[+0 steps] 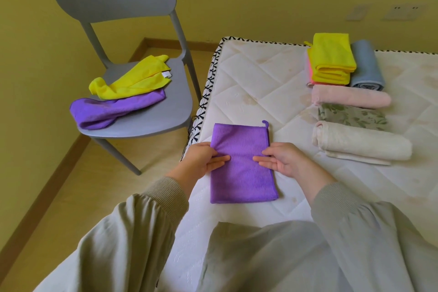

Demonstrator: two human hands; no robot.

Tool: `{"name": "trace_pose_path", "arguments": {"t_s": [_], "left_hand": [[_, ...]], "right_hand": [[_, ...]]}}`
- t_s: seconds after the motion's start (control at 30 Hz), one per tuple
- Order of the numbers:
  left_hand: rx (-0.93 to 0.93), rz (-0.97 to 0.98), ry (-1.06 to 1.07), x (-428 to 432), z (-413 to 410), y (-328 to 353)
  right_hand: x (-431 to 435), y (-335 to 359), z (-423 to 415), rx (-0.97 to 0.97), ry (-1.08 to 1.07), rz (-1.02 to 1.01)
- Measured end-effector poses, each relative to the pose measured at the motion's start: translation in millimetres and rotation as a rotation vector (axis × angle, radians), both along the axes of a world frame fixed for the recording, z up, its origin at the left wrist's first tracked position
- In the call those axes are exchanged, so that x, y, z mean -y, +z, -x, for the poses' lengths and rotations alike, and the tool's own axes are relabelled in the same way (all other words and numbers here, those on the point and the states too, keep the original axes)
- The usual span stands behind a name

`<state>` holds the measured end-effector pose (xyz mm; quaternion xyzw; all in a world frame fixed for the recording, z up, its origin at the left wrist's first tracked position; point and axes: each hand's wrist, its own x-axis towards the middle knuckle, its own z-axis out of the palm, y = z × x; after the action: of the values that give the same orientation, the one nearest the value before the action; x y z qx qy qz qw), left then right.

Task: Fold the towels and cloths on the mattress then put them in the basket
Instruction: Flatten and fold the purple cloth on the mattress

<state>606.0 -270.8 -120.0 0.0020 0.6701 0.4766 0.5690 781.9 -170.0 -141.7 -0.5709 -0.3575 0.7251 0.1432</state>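
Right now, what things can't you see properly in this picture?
Head view:
- Basket: nowhere in the frame.
- Bright pink cloth: only its edge shows under the folded yellow cloths.
- Wall sockets: too blurred to make out.
- Purple cloth: parts of its side edges lie under the left hand and right hand.
- Mattress: its near end is hidden by the sleeves.

Both hands flat, fingers straight, pointing inward toward each other: left hand (205, 158), right hand (279, 159); forearms in grey sleeves.
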Motion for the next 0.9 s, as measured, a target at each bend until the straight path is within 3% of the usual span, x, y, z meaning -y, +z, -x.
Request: {"name": "trace_pose_path", "arguments": {"t_s": [0.3,0.43,0.6,0.9], "left_hand": [[0.003,-0.147,0.021,1.2,0.1,-10.8],[0.001,-0.215,-0.003,-2.0,3.9,-9.5],[0.029,-0.240,0.131,-10.7,5.7,-6.2],[-0.438,-0.176,-0.229,3.7,2.3,-13.4]], "right_hand": [[0.0,4.4,4.6,-0.051,-0.098,-0.053],[-2.0,7.1,6.5,-0.145,-0.198,0.013],[-9.6,2.5,5.9,-0.204,-0.351,0.046],[8.7,11.4,3.6,0.269,0.003,-0.416]]}}
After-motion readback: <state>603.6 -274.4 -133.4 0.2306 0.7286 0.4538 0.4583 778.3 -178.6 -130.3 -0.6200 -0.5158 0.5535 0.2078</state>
